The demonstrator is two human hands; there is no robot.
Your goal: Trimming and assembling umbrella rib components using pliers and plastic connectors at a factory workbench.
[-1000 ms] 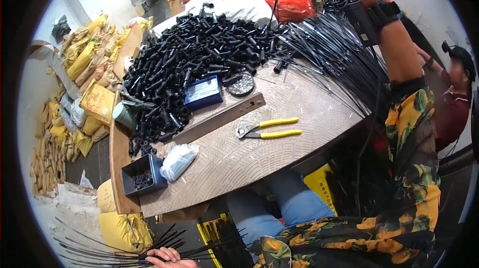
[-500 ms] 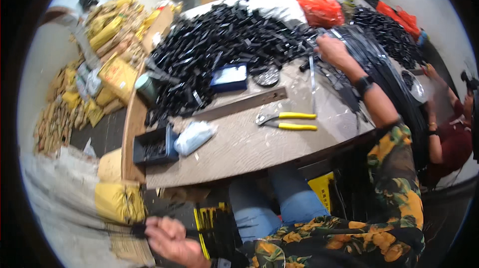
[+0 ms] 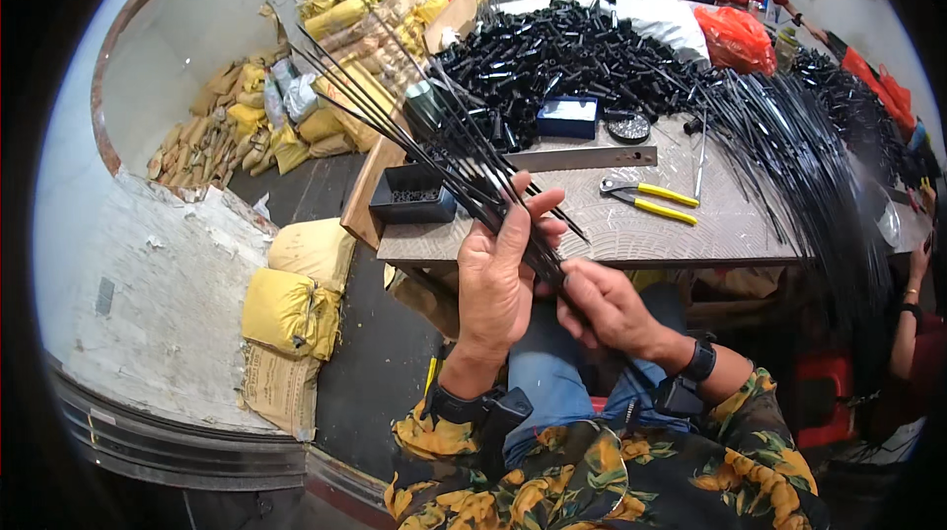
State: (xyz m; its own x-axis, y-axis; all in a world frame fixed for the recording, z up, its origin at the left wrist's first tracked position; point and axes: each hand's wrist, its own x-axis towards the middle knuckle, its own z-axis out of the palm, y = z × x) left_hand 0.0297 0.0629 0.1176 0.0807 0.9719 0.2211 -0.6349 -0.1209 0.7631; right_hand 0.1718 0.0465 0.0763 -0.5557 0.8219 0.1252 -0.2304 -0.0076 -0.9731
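Above my lap, a bundle of long thin black rods (image 3: 419, 150) slants up to the left, its upper ends fanned apart. My left hand (image 3: 498, 278) cups the bundle between thumb and fingers. Lower down, my right hand (image 3: 614, 311) is closed around the gathered ends. Cutting pliers (image 3: 663, 204) with yellow handles lie on the table (image 3: 592, 234) behind my hands. Another spread of black rods (image 3: 789, 150) lies on the right side of the table, hanging over its front edge.
A large heap of short black parts (image 3: 552, 61) covers the far table. Near it are a blue box (image 3: 567, 117), a round dish (image 3: 627, 127) and a metal bar (image 3: 592, 158). A dark bin (image 3: 409, 196) stands at the left corner; yellow sacks (image 3: 286, 313) lie on the floor. Other people sit beyond.
My right hand has come from the rods on the right of the table down to my lap. My left hand has risen from the lower left with the bundle, and both hands now hold it.
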